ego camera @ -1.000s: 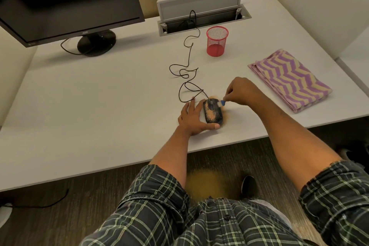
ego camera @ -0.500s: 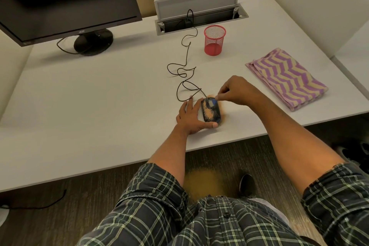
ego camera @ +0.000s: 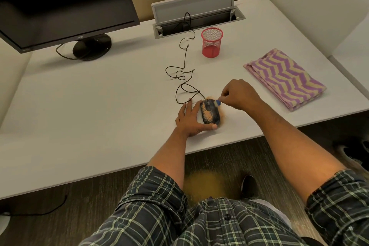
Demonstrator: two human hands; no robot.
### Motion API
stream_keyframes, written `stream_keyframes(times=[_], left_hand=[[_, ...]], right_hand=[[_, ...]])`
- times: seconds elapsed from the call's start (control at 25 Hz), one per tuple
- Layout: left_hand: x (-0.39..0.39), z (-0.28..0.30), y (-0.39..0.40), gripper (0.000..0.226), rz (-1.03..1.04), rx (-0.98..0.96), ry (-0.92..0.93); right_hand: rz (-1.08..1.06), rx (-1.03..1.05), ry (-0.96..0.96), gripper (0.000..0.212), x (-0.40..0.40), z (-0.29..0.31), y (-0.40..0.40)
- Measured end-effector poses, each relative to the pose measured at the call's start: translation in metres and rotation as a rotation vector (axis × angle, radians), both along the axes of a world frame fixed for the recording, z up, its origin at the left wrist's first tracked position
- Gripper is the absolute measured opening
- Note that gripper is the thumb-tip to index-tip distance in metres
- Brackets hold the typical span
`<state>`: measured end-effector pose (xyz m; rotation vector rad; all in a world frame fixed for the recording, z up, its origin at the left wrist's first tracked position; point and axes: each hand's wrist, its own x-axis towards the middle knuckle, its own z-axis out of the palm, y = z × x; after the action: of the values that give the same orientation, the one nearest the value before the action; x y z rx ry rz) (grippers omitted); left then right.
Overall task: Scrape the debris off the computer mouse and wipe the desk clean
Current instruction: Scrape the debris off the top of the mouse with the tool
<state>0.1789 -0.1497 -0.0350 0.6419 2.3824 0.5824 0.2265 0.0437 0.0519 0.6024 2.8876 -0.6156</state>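
Observation:
A black wired computer mouse lies near the front edge of the white desk, coated with tan sandy debris. More of that debris lies on the desk to the mouse's right. My left hand holds the mouse from the left, thumb at its near end. My right hand pinches a small blue scraper, whose tip touches the mouse's far right top. A folded purple-and-cream zigzag cloth lies to the right.
The mouse cable loops back to an open cable hatch. A red mesh cup stands behind the mouse. A monitor sits at the back left. White partitions close the right side. A tan patch marks the floor.
My right hand drew the blue scraper across the top of the mouse to the left and back to the right. My left hand stayed on the mouse.

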Motion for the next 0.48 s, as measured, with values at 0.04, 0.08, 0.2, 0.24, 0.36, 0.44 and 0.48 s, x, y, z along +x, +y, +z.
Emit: stream_keyframes(times=[0.04, 0.08, 0.2, 0.24, 0.36, 0.44, 0.48], left_hand=[[0.0008, 0.0, 0.0002, 0.12, 0.003, 0.002, 0.002], [0.0014, 0.0007, 0.0002, 0.119, 0.006, 0.002, 0.008], [0.0023, 0.0014, 0.0005, 0.119, 0.005, -0.002, 0.015], [0.0021, 0.0019, 0.0005, 0.119, 0.004, -0.003, 0.013], [0.0021, 0.0029, 0.0004, 0.119, 0.004, -0.005, 0.01], [0.0015, 0.0025, 0.0006, 0.119, 0.004, -0.005, 0.003], [0.0007, 0.0022, 0.0008, 0.119, 0.003, -0.005, -0.003]], right_hand=[[-0.004, -0.003, 0.045, 0.017, 0.0002, -0.0001, 0.0004], [0.011, -0.017, 0.066, 0.019, 0.0001, 0.0004, 0.0002], [0.082, -0.071, 0.058, 0.02, 0.0016, 0.0009, -0.0021], [0.101, -0.075, 0.05, 0.02, 0.0024, -0.0004, -0.0025], [0.15, -0.056, 0.015, 0.023, 0.0061, -0.003, -0.0033], [0.172, -0.036, 0.022, 0.024, 0.0074, -0.0033, -0.0026], [0.182, -0.025, 0.032, 0.024, 0.0076, -0.0026, -0.002]])
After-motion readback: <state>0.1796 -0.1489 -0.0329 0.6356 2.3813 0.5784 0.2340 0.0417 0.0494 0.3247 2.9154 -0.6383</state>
